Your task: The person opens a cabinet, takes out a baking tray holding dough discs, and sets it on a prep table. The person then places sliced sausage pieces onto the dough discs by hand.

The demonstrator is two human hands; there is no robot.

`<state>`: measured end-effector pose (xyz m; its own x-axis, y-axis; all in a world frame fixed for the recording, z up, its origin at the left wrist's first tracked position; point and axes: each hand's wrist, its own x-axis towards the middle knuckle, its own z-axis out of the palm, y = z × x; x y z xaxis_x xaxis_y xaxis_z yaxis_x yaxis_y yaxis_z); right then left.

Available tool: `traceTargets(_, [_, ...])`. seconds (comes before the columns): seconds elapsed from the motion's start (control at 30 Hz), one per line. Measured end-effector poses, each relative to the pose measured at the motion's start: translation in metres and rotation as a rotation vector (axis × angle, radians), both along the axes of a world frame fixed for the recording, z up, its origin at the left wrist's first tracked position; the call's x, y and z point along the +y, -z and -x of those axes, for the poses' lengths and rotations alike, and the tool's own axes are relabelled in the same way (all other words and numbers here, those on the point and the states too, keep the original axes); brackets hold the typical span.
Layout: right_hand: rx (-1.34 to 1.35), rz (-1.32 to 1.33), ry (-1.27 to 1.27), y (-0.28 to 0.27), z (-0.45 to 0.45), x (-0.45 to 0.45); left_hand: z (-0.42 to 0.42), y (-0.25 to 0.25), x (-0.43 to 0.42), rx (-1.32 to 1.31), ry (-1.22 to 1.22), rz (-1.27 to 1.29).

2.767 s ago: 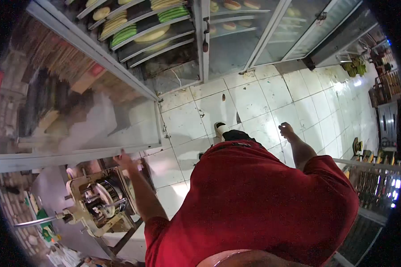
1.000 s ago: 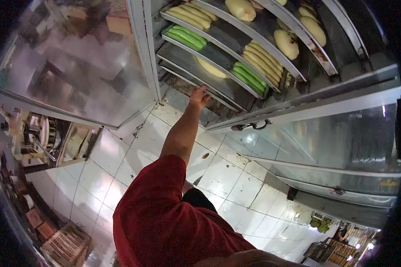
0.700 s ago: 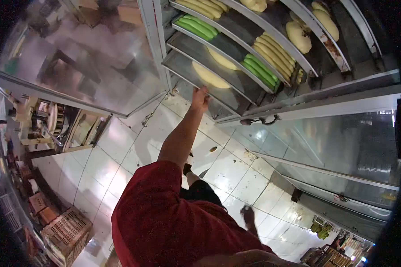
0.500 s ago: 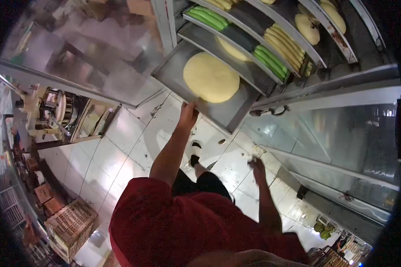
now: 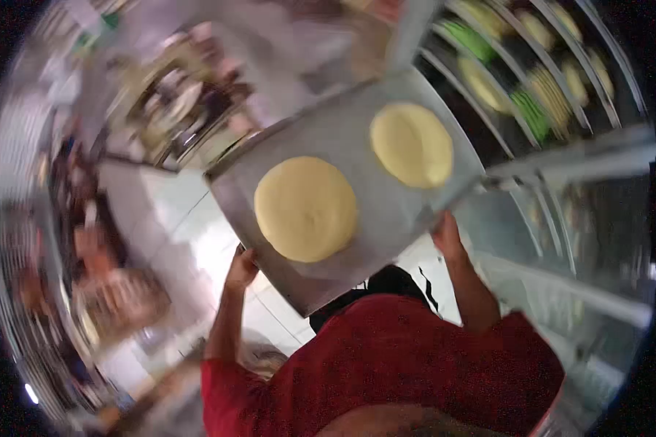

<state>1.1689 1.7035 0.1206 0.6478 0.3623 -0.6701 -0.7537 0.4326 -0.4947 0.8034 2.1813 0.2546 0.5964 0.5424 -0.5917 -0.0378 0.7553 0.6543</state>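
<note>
Your left hand (image 5: 242, 268) and right hand (image 5: 448, 237) clasp a shallow, rectangular grey metal tray (image 5: 375, 218); inside, two round pale-yellow dough pieces (image 5: 306, 209) lie apart.

Tray (image 5: 383, 226) I'm on: bare grey metal, smooth, dull sheen. Dough rounds (image 5: 306, 209): smooth skin, mostly matt. My shirt (image 5: 408, 357): matt red cloth. My shorts (image 5: 395, 282): black cloth, matt. Floor tiles (image 5: 213, 244): glossy white, bouncing light.
</note>
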Motion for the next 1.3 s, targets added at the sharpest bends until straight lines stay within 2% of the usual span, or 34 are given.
traceTargets(0.07, [-0.039,-0.073,-0.148,-0.043,0.072,0.043,0.091,-0.021,0.034,0.188,0.122,-0.059])
traceTargets(0.13, [-0.044,0.072,-0.248,-0.072,0.148,0.078,0.163,-0.080,0.042,0.439,0.127,-0.151])
traceTargets(0.2, [0.213,0.195,-0.502,-0.120,0.193,0.123,0.244,-0.120,0.034,0.441,-0.030,-0.133])
traceTargets(0.3, [0.331,0.151,-0.789,-0.093,0.228,0.153,0.347,-0.154,0.011,0.439,-0.123,-0.131])
traceTargets(0.37, [0.375,0.109,-0.933,-0.095,0.261,0.204,0.420,-0.170,-0.008,0.460,-0.296,-0.141])
traceTargets(0.43, [0.331,0.101,-0.995,-0.148,0.306,0.268,0.467,-0.182,-0.024,0.470,-0.414,-0.139])
traceTargets(0.5, [0.296,0.109,-1.055,-0.154,0.337,0.316,0.506,-0.202,-0.038,0.498,-0.593,-0.103])
traceTargets(0.57, [0.155,-0.062,-1.055,-0.114,0.334,0.375,0.511,-0.209,-0.038,0.521,-0.707,-0.086])
traceTargets(0.67, [0.175,-0.126,-1.145,-0.173,0.367,0.459,0.537,-0.220,-0.034,0.499,-0.813,-0.091])
traceTargets(0.8, [0.059,-0.109,-1.226,-0.166,0.381,0.566,0.551,-0.204,-0.001,0.438,-0.968,-0.120])
traceTargets(0.87, [0.034,-0.104,-1.234,-0.180,0.396,0.619,0.559,-0.193,0.023,0.470,-1.026,-0.089])
traceTargets(0.97, [-0.010,-0.110,-1.250,-0.198,0.411,0.704,0.558,-0.201,0.066,0.541,-1.142,-0.035])
traceTargets(1.03, [-0.040,-0.177,-1.291,-0.183,0.408,0.769,0.529,-0.234,0.096,0.497,-1.247,-0.209])
traceTargets(1.1, [-0.046,-0.177,-1.418,-0.179,0.413,0.820,0.525,-0.235,0.105,0.477,-1.319,-0.240])
traceTargets(1.17, [-0.032,-0.195,-1.476,-0.209,0.427,0.878,0.551,-0.206,0.127,0.540,-1.313,-0.251])
traceTargets(1.2, [-0.042,-0.192,-1.544,-0.227,0.440,0.907,0.554,-0.203,0.142,0.521,-1.333,-0.235])
traceTargets(1.3, [-0.226,-0.128,-1.477,-0.276,0.479,0.944,0.560,-0.206,0.172,0.376,-1.453,-0.141])
